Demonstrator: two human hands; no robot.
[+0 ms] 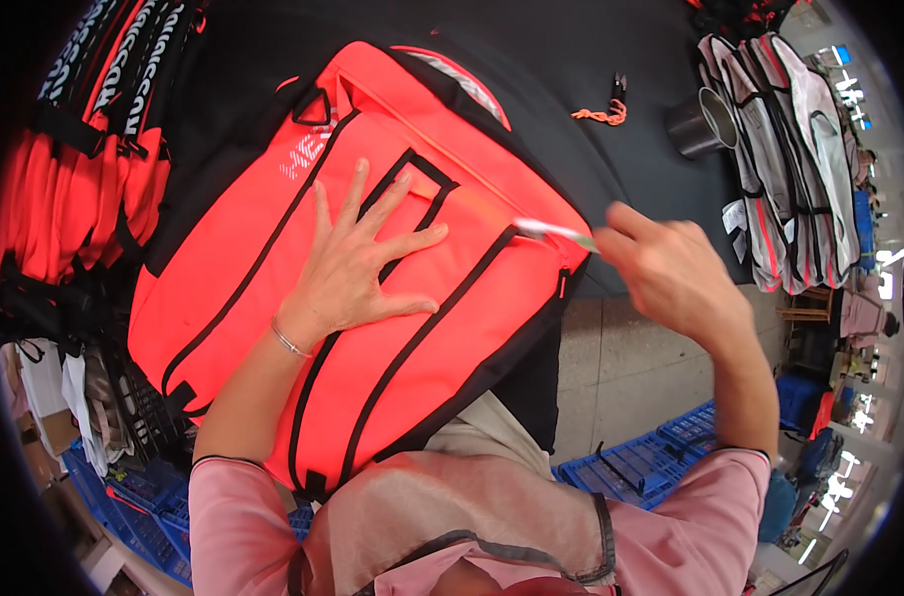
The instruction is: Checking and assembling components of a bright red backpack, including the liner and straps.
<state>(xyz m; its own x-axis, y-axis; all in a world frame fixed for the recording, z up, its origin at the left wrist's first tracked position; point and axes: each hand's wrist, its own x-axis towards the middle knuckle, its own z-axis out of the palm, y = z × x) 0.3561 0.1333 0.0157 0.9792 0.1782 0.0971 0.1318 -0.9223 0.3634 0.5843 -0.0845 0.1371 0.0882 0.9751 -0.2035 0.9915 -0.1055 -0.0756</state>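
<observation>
A bright coral-red backpack [263, 219] with black piping and black straps lies across the dark work surface in front of me. On its front panel rests my left hand [357, 258], flat, its fingers spread wide. My right hand [660, 258] is closed around one end of a slim white-and-green tool [556, 230], smeared by motion, so its exact kind does not show. The tool's white end is over the bag's right side, by the upper end of a black piping line. Just below it, a zipper pull [563, 282] hangs at the bag's edge.
Small thread snips [619, 89] with an orange cord lie at the far right, near a metal cup [698, 124] on its side. Grey bag pieces [784, 169] hang over the right edge. Red-and-black bags [84, 199] are stacked at left. Blue crates [640, 452] stand below.
</observation>
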